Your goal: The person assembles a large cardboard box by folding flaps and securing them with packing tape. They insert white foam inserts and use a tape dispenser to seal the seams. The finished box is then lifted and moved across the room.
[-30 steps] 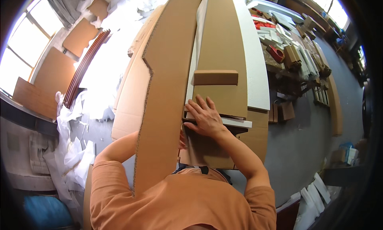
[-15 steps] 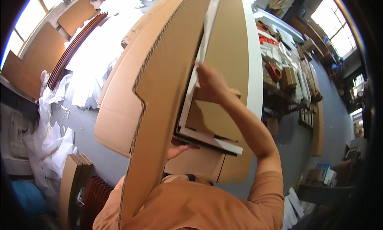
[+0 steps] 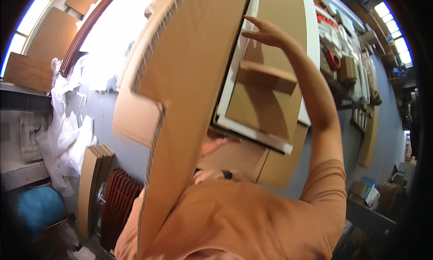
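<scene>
Cardboard sheet (image 3: 189,79) upright | R hand (image 3: 266,33) fingers spread on panel (image 3: 266,97) | L hand (image 3: 215,145) under panel, fingers unclear

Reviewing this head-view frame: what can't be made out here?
- Left hand: mostly hidden behind the big cardboard sheet; grip unclear.
- White panel: its upper part is covered by cardboard pieces.
- Right hand: fingers spread; contact with the panel unclear.
- Shelf items: too small, bent by fisheye.

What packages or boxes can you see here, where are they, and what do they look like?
Cardboard sheet: centre, large, brown, notched edge.
White panel: behind the sheet, brown card blocks on it, right hand at its top.
Flat cardboard stack: lower left, on edge, tan.
Shelf boxes: upper right, small, brown and red.
</scene>
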Demonstrator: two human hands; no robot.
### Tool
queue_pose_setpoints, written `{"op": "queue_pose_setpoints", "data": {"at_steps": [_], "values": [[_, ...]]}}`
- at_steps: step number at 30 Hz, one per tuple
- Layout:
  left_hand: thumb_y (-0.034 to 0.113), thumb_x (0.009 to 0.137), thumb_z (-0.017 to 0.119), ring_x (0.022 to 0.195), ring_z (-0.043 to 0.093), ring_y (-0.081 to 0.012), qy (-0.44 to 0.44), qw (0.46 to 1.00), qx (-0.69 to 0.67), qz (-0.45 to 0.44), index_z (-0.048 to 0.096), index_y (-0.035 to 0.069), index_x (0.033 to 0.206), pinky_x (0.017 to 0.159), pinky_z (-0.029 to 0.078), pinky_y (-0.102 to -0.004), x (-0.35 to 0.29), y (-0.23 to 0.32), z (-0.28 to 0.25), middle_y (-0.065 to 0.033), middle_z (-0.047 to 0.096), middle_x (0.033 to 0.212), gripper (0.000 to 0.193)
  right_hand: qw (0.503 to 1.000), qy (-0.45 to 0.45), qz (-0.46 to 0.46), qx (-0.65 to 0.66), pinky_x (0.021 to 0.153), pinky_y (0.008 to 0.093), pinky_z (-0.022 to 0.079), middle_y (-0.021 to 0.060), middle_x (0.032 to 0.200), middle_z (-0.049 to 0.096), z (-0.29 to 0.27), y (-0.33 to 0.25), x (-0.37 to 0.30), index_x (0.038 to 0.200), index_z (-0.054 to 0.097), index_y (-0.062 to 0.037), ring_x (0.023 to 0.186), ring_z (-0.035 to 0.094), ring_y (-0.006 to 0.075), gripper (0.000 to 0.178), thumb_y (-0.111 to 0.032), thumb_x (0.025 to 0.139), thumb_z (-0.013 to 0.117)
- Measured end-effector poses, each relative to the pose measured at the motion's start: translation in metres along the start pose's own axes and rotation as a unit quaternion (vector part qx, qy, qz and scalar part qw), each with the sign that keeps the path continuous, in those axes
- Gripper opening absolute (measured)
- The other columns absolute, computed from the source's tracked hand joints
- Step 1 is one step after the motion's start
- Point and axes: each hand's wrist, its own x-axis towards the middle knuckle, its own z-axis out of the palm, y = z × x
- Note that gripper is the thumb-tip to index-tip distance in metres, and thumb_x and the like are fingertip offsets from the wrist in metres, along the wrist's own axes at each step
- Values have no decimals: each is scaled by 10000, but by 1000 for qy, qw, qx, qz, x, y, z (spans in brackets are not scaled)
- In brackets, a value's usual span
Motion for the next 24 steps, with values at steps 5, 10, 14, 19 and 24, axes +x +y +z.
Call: {"op": "queue_pose_setpoints", "data": {"at_steps": [5, 10, 14, 19, 24], "values": [[457, 999, 388, 1362, 263, -523, 65, 794, -598, -91, 224, -23, 1470, 1066, 300, -732, 33, 8, 4, -272, 224, 1518, 693, 992, -65, 26, -108, 999, 393, 440, 194, 1257, 536, 17, -10, -142, 1315, 475, -10, 1167, 535, 342, 783, -346, 691, 808], [350, 1010, 409, 1317, 336, -534, 119, 876, -455, -110, 278, -73, 1422, 1038, 347, -735, 34, 44, 21, -318, 308, 1460, 605, 986, -22, 163, -23, 914, 373, 475, 211, 1130, 594, 17, -18, -194, 1169, 553, 25, 1053, 584, 331, 720, -362, 624, 818], [331, 1018, 397, 1331, 295, -550, 120, 789, -591, -116, 234, -86, 1434, 1076, 302, -726, 36, 17, 7, -333, 283, 1466, 611, 952, -17, 85, 294, 771, 311, 495, 110, 959, 617, 23, -56, -274, 1122, 535, 8, 872, 602, 186, 660, -254, 595, 835], [402, 1024, 325, 1377, 198, -545, 138, 754, -630, -125, 192, -42, 1474, 1105, 204, -740, 34, 29, 16, -295, 193, 1526, 646, 924, -77, 108, 358, 793, 331, 504, 128, 994, 637, 143, -87, -342, 1119, 564, 3, 876, 617, 217, 579, -184, 637, 825], [412, 1018, 335, 1405, 188, -497, 180, 696, -683, -128, 218, 13, 1492, 1109, 213, -726, 32, 0, 0, -236, 185, 1555, 630, 959, 64, 51, 272, 1013, 386, 413, 197, 1266, 554, 218, -79, -310, 1344, 488, -36, 1195, 522, 325, 730, -186, 689, 776]]}}
